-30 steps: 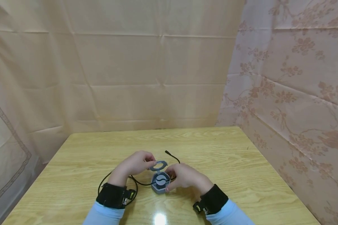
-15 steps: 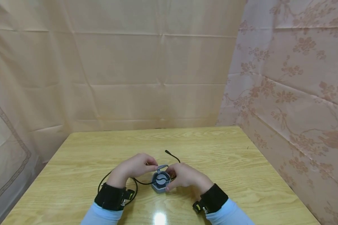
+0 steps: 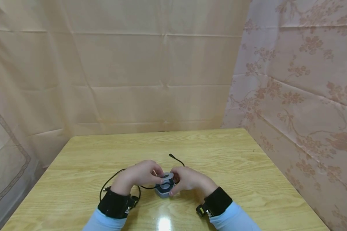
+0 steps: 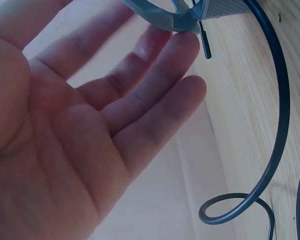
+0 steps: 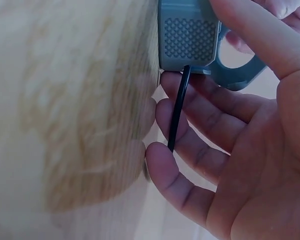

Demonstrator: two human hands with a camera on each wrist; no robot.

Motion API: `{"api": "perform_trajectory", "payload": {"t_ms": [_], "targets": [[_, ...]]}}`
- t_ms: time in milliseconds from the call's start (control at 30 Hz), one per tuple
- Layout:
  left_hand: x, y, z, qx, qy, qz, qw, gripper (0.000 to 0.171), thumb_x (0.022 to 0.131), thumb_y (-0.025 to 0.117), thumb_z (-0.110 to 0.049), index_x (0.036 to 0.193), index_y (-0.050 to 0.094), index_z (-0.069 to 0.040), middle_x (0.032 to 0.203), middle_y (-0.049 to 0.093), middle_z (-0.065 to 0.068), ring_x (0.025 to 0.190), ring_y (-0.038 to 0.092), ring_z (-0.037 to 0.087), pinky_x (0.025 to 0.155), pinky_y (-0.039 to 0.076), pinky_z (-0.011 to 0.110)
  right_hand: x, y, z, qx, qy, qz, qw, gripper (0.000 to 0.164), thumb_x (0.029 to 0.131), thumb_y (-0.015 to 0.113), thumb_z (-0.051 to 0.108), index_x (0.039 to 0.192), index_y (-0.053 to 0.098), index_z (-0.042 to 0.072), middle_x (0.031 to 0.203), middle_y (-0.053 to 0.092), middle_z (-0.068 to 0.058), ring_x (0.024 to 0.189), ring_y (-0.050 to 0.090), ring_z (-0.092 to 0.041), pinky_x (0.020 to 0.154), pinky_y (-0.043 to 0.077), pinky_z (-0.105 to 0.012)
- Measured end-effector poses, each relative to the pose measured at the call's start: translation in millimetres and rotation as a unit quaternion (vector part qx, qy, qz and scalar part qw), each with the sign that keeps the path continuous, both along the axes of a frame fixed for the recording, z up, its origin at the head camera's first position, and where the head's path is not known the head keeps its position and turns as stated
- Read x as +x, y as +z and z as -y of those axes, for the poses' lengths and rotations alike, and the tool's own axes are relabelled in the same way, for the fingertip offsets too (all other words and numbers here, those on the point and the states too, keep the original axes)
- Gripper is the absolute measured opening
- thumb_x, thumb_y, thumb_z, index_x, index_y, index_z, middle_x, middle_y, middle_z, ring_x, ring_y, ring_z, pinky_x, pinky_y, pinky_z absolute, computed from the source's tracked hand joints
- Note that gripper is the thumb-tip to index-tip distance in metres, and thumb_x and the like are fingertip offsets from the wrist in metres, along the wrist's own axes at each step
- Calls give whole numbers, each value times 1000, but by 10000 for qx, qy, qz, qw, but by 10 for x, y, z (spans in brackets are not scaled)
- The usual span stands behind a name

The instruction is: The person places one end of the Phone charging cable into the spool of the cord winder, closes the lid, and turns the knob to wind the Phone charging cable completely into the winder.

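Observation:
A small blue-grey angular cable winder case [image 3: 163, 194] stands on the table, its ring-shaped hinged lid [image 3: 169, 176] tipped partly down over it. My left hand [image 3: 141, 175] holds the lid between thumb and fingers. In the left wrist view the lid [image 4: 160, 19] lies at the fingertips. From the right side, my right hand [image 3: 191, 180] grips the case body, whose textured side [image 5: 190, 39] shows in the right wrist view. A black cable [image 5: 178, 107] runs through the case and comes out past the right fingers. The inside of the case is partly hidden by the lid.
The cable's thin plug end [image 3: 172, 156] lies beyond the right hand. A cable loop [image 3: 102, 187] lies around the left wrist. The wooden table [image 3: 219, 154] meets a beige cloth [image 3: 127, 80] at the back and a floral cloth [image 3: 306, 96] on the right.
My left hand has swung the ring lid from upright down toward the case, moving slightly right and nearer. The right hand keeps its grip on the case.

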State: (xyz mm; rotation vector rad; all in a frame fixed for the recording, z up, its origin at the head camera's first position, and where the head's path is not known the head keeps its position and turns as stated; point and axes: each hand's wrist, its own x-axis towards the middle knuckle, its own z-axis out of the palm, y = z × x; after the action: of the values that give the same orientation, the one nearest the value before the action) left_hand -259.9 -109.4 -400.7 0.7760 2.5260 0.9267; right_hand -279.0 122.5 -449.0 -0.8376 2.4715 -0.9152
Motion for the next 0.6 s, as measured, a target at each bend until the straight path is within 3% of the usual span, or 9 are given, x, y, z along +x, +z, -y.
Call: {"api": "perform_trajectory", "payload": {"t_ms": [167, 367, 600], "targets": [[13, -6, -21, -197, 159, 28, 9997, 39, 85, 85, -23, 115, 72, -3, 109, 71, 7, 98, 67, 25, 84, 55, 49, 2, 15, 5, 86, -25, 46, 9999, 46, 74, 92, 27, 111, 67, 16, 93, 64, 9, 86, 60, -10, 79, 50, -30], [-5, -62, -41, -330, 124, -114, 9993, 45, 82, 87, -25, 117, 71, -1, 103, 71, 5, 91, 65, 18, 84, 55, 47, 5, 33, 10, 91, 34, 5, 10000, 45, 74, 92, 26, 110, 68, 16, 94, 64, 11, 87, 60, -9, 79, 50, -30], [-13, -100, -77, -623, 229, -272, 9974, 59, 78, 90, -30, 123, 68, 1, 108, 70, 6, 96, 65, 21, 84, 55, 47, 3, 31, 7, 156, 29, -7, 9999, 46, 75, 92, 28, 113, 67, 16, 95, 64, 11, 88, 60, -8, 81, 50, -29]]}}
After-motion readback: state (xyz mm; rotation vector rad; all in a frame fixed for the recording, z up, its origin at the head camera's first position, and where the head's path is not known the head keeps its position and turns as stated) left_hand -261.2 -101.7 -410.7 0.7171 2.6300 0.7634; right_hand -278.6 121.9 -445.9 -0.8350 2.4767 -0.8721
